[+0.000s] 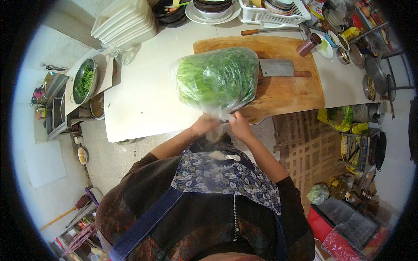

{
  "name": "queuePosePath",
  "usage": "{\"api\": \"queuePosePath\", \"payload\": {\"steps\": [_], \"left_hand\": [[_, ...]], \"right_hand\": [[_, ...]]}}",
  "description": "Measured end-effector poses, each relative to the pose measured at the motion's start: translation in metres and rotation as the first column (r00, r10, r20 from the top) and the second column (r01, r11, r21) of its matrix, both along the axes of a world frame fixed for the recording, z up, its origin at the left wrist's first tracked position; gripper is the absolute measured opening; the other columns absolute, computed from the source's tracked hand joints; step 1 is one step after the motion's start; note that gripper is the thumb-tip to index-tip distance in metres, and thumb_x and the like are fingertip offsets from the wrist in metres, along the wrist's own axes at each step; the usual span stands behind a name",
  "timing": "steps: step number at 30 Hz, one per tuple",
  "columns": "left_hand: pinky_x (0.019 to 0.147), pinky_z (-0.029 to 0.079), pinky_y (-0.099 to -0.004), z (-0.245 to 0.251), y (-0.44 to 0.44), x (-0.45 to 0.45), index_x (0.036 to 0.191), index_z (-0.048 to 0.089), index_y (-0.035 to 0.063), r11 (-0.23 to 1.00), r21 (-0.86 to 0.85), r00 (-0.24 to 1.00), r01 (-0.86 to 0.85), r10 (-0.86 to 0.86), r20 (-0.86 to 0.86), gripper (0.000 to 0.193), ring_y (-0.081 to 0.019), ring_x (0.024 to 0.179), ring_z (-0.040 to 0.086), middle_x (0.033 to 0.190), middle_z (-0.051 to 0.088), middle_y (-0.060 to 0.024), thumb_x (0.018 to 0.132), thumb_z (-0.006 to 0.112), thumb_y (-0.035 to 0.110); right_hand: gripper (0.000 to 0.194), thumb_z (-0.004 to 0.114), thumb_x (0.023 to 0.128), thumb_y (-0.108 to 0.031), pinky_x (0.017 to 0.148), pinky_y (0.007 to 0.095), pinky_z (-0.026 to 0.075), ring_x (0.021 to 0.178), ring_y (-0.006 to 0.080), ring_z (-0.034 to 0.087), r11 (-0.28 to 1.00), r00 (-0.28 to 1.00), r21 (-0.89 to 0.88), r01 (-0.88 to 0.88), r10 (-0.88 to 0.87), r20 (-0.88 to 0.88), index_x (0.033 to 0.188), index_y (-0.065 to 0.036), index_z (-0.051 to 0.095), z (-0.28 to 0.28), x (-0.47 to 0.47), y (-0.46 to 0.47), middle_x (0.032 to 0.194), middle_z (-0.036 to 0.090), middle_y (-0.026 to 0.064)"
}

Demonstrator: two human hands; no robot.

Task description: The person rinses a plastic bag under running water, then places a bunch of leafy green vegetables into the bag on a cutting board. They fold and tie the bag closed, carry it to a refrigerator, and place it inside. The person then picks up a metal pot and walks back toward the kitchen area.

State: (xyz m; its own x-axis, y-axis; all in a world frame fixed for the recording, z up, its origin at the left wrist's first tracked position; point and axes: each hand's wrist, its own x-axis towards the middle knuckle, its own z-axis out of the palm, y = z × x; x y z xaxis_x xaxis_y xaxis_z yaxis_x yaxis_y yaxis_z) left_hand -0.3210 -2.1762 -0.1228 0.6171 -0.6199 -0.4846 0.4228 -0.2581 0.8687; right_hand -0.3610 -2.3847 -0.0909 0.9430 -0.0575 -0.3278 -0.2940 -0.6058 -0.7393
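Observation:
A clear plastic bag full of leafy green vegetables (217, 76) lies across the white table and the left part of a wooden cutting board (287, 91). Its gathered mouth points towards me at the table's front edge. My left hand (207, 124) grips the bunched plastic from the left, slightly blurred. From the right, my right hand (240, 126) pinches the same gathered neck. Stems show pale green at the bag's left side and darker leaves at its right. A cleaver (284, 68) with a wooden handle rests flat on the board, just right of the bag.
Stacked white plastic trays (125, 24) stand at the back left, with plates (212, 16) and a white basket (274, 14) of dishes behind the board. A reddish-brown cylindrical container (308, 45) is at the board's right corner. Far left, a metal bowl (85, 81) holds cut greens.

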Motion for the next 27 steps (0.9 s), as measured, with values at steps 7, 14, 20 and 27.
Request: {"api": "queuePosePath", "payload": {"steps": [7, 14, 20, 27], "left_hand": [[0.067, 0.052, -0.0306, -0.034, 0.013, -0.026, 0.101, 0.069, -0.0005, 1.000, 0.017, 0.997, -0.007, 0.006, 0.074, 0.016, -0.0174, 0.075, 0.065, 0.085, 0.069, -0.0093, 0.090, 0.062, 0.009], [0.071, 0.053, -0.0416, 0.016, -0.019, -0.040, 0.097, 0.067, 0.0010, 0.962, 0.193, 0.669, 0.196, -0.274, 0.691, 0.017, -0.0310, 0.078, 0.064, 0.088, 0.067, -0.0157, 0.087, 0.062, 0.014], [0.080, 0.056, -0.0333, 0.042, -0.003, -0.017, 0.116, 0.065, 0.0007, 0.982, -0.088, 0.740, -0.166, 0.065, -0.669, 0.040, -0.0185, 0.094, 0.067, 0.107, 0.069, -0.0096, 0.091, 0.072, 0.031], [0.100, 0.049, -0.0396, 0.018, -0.029, -0.012, 0.130, 0.059, 0.0084, 0.793, -0.112, 0.553, -0.598, 0.307, -0.775, 0.038, -0.0204, 0.114, 0.060, 0.126, 0.063, -0.0062, 0.096, 0.064, 0.025]], "right_hand": [[0.035, 0.067, 0.092, -0.026, 0.070, 0.0330, 0.050, 0.079, 0.0153, 0.061, 0.881, 0.921, 0.368, -0.297, 0.366, -0.134, 0.116, -0.002, 0.063, 0.011, -0.026, -0.020, 0.089, 0.066, 0.0085], [0.033, 0.063, 0.084, -0.007, 0.077, 0.0449, 0.052, 0.095, 0.0320, 0.064, 0.856, 0.853, 0.127, -0.501, 0.463, 0.240, 0.117, -0.004, 0.061, 0.001, -0.026, -0.014, 0.103, 0.065, 0.0151], [0.026, 0.064, 0.084, -0.014, 0.078, 0.0506, 0.051, 0.100, 0.0419, 0.061, 0.857, 0.859, -0.172, -0.486, 0.505, 0.086, 0.108, -0.005, 0.060, 0.014, -0.028, -0.018, 0.105, 0.061, 0.0181], [0.039, 0.054, 0.096, -0.039, 0.069, 0.0457, 0.051, 0.075, 0.0399, 0.065, 0.947, 0.940, -0.034, -0.320, 0.322, 0.116, 0.090, -0.002, 0.066, 0.021, -0.017, -0.008, 0.080, 0.067, 0.0192]]}}
